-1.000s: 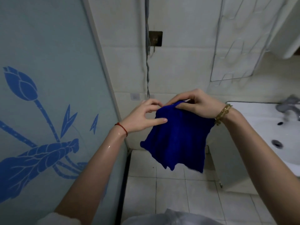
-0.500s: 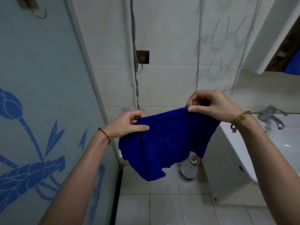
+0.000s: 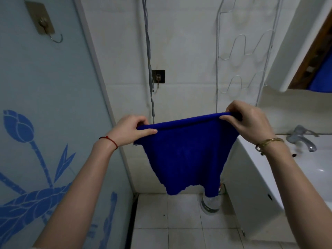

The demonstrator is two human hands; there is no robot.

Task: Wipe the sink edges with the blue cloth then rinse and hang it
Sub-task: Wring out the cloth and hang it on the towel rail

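Both hands are raised in front of the tiled wall in the head view, each pinching one upper corner of the deep blue terry cloth (image 3: 186, 151). Left hand (image 3: 130, 131) sits lower, its thumb laid flat across the front of the cloth's top hem and its fingers curled behind; a thin red string bracelet (image 3: 110, 140) circles that wrist. Right hand (image 3: 248, 121) is held a little higher, fingers curled over the hem and thumb pressed against the front; a gold-coloured bangle (image 3: 268, 143) rings its wrist. Between the two hands the top edge of the cloth is stretched taut and slopes up toward the right hand. Below that edge the cloth hangs free in the air, narrowing to a ragged lower edge well above the pale tiled floor (image 3: 179, 221).

Behind the lower right corner of the cloth stands a clear plastic bottle (image 3: 211, 203) on the floor. A white ceramic sink (image 3: 305, 168) with a chrome tap (image 3: 301, 137) lies to the right, just beside the right forearm. On the wall straight behind the cloth is a dark square adhesive hook (image 3: 158, 76), with a bent white wire rack (image 3: 244, 54) to its right. Another metal hook (image 3: 43, 22) is stuck on the pale blue panel with a darker blue flower print (image 3: 45, 105) at the left.
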